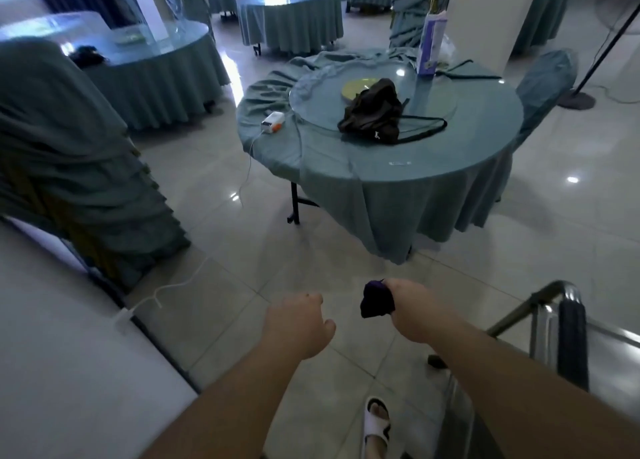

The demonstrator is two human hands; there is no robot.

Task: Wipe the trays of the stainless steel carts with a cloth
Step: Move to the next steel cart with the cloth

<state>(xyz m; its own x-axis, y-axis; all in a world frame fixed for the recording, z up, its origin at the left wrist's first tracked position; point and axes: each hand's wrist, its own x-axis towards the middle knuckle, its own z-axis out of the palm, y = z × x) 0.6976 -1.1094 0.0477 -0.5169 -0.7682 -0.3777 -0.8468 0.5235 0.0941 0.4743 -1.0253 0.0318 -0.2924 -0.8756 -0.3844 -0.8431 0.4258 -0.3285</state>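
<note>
Dark purple crumpled cloth (376,300) sits bunched in the right hand (410,311), whose fingers curl tightly around it so that folds of fabric poke out on the inner side. This hand is held out over the pale glossy tiled floor (242,223), low in the view. Just beside it, apart from the cloth, the left hand (301,323) reaches forward with its fingers loosely curled and nothing in its grasp. Both bare forearms stretch in from the bottom edge.

At the lower right, the shiny tubular frame of a stainless steel cart (540,320) comes into view, with a black ribbed strip running down one upright; its trays are not visible. A foot in a white slipper (375,424) stands on the tiles beneath the arms.

Ahead stands a round surface draped in a teal tablecloth (381,181) with a glass top. On it lie a crumpled dark brown bag (374,112), a small white and orange device (272,123) with a white cable trailing off the edge, and an upright purple and white box (431,48). More teal-draped round tables (287,15) fill the background.
</note>
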